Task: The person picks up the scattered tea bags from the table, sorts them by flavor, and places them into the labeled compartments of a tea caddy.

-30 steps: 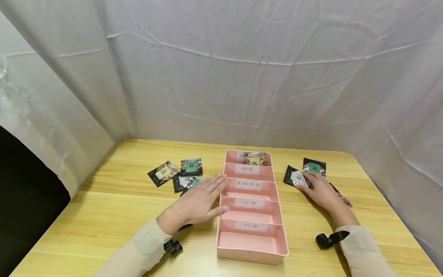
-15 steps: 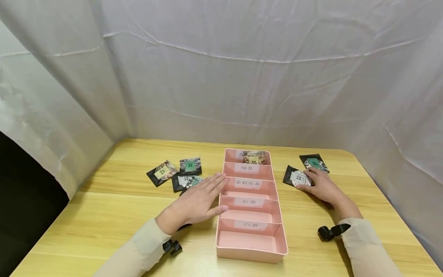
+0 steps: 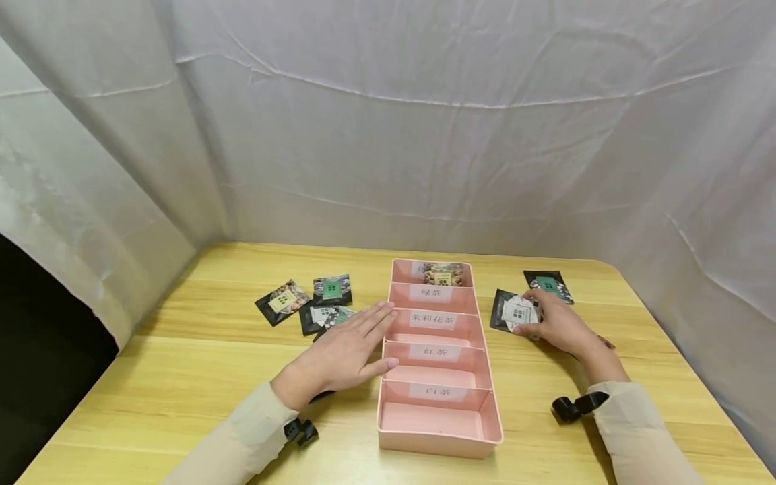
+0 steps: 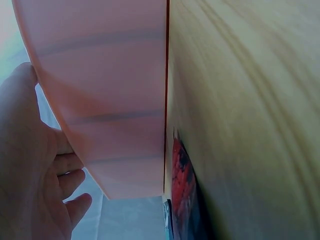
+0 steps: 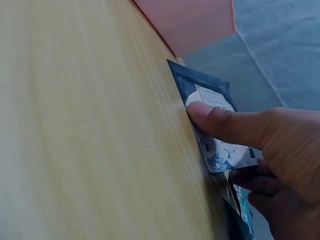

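In the head view my right hand point(image 3: 564, 328) pinches a black tea sachet with a white label point(image 3: 515, 311), right of the pink tray. The right wrist view shows its thumb across the front of this sachet point(image 5: 220, 150), which stands tilted close over the table. My left hand point(image 3: 342, 350) rests on the left rim of the pink divided tray point(image 3: 439, 446) with its fingers extended. From the left wrist, the fingers point(image 4: 70, 182) show along the tray's upper edge. One tea sachet with a yellow label point(image 3: 443, 275) leans in the far compartment.
A green-labelled sachet point(image 3: 548, 286) lies beyond my right hand; a reddish one point(image 3: 605, 342) is mostly hidden behind the wrist. Left of the tray lie several more, including a yellow-labelled sachet point(image 3: 281, 301) and a green-labelled one point(image 3: 332, 287). A pale curtain point(image 3: 364, 155) hangs behind the table.
My right hand has taken hold of the white-labelled sachet and shifted it slightly left. The green-labelled sachet near it has turned a little. My left hand stays on the tray.
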The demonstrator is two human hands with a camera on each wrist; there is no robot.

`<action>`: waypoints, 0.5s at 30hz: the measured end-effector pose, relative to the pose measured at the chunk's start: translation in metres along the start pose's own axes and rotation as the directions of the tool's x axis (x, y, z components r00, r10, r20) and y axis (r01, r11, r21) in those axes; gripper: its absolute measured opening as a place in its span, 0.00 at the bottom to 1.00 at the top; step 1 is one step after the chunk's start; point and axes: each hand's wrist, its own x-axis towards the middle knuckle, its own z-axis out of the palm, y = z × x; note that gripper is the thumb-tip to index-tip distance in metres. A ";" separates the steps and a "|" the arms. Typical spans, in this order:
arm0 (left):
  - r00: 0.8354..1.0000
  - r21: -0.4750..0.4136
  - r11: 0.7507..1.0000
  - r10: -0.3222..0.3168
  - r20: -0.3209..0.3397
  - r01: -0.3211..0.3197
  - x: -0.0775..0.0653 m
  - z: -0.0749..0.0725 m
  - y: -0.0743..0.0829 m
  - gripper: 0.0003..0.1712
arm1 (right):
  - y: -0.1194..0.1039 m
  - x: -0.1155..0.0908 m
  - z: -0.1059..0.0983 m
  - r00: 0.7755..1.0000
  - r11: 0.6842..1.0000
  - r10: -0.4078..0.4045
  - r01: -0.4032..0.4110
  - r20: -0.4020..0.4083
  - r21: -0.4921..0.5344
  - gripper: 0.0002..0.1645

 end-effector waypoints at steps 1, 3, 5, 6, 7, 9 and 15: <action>1.000 0.002 1.000 -0.001 0.001 0.001 0.000 0.000 0.000 0.48 | -0.002 0.000 0.000 1.000 1.000 -0.004 0.004 0.002 -0.002 0.48; 1.000 0.005 1.000 -0.001 0.003 0.001 0.000 0.001 0.000 0.48 | -0.004 -0.001 -0.001 1.000 1.000 -0.011 0.011 -0.001 -0.008 0.46; 1.000 0.005 1.000 -0.002 0.004 0.002 0.000 0.001 0.000 0.49 | -0.006 -0.001 -0.001 1.000 1.000 -0.015 0.015 -0.011 -0.008 0.44; 1.000 0.005 1.000 -0.003 0.005 0.003 0.000 0.002 0.000 0.49 | -0.008 -0.002 -0.001 1.000 1.000 -0.019 0.019 -0.016 -0.003 0.42; 1.000 0.004 1.000 -0.003 0.004 0.003 0.000 0.002 0.000 0.49 | -0.009 -0.002 -0.002 1.000 1.000 -0.021 0.021 -0.024 0.007 0.41; 1.000 0.002 1.000 -0.003 0.002 0.003 0.000 0.002 -0.001 0.48 | -0.011 -0.002 -0.003 0.999 0.999 -0.024 0.026 -0.042 0.036 0.38; 1.000 0.001 1.000 0.003 -0.002 -0.003 0.000 0.001 -0.001 0.48 | -0.014 -0.003 -0.011 0.998 0.990 -0.023 0.032 -0.063 0.140 0.34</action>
